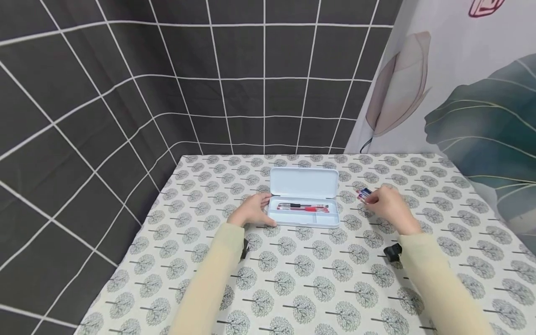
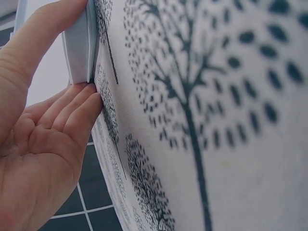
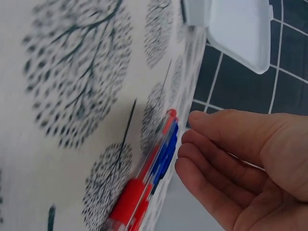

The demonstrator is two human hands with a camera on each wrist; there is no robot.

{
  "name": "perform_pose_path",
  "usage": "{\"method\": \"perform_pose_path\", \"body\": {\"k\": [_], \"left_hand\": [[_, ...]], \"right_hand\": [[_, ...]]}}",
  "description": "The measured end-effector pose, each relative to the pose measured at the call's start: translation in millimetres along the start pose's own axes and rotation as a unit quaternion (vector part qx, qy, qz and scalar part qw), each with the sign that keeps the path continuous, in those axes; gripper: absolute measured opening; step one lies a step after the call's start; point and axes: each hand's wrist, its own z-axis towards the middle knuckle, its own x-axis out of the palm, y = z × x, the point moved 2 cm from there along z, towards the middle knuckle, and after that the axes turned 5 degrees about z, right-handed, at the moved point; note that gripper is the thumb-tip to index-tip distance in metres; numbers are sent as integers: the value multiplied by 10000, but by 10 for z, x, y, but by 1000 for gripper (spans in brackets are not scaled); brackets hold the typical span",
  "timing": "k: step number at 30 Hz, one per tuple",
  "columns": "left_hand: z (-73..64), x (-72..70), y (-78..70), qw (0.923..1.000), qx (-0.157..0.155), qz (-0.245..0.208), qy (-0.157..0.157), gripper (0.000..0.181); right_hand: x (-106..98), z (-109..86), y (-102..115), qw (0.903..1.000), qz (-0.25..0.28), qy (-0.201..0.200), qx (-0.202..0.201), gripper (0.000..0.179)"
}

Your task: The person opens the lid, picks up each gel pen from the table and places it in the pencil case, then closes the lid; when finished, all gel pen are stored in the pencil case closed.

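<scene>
An open light-blue pencil case (image 1: 304, 182) lies on the table, its lid tilted back; a black pen (image 1: 289, 205) and a red pen (image 1: 307, 209) rest in its long compartment. My left hand (image 1: 253, 210) holds the case's left end, thumb at the front side and fingers at the end, as the left wrist view shows too. To the right of the case, my right hand (image 1: 391, 207) is beside another red pen (image 3: 132, 204) and a blue pen (image 3: 166, 154) lying together. Its fingers are loosely bent, with a small gap to the pens in the right wrist view.
A white cloth with grey tree prints (image 1: 284, 284) covers the table. Dark grid-patterned fabric (image 1: 289, 97) hangs behind and at the left, and a leaf-printed curtain (image 1: 460, 93) hangs at the right. Black wrist devices (image 1: 392, 252) sit under both forearms.
</scene>
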Motion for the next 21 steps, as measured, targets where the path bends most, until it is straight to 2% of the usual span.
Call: {"method": "perform_pose_path", "body": {"k": [10, 21], "left_hand": [[-8, 1, -12, 10000, -12, -31, -3, 106], [1, 3, -7, 10000, 6, -57, -17, 105]], "right_hand": [[-38, -67, -147, 9998, -162, -36, 111, 17], [2, -74, -217, 9970, -677, -140, 355, 16]]}}
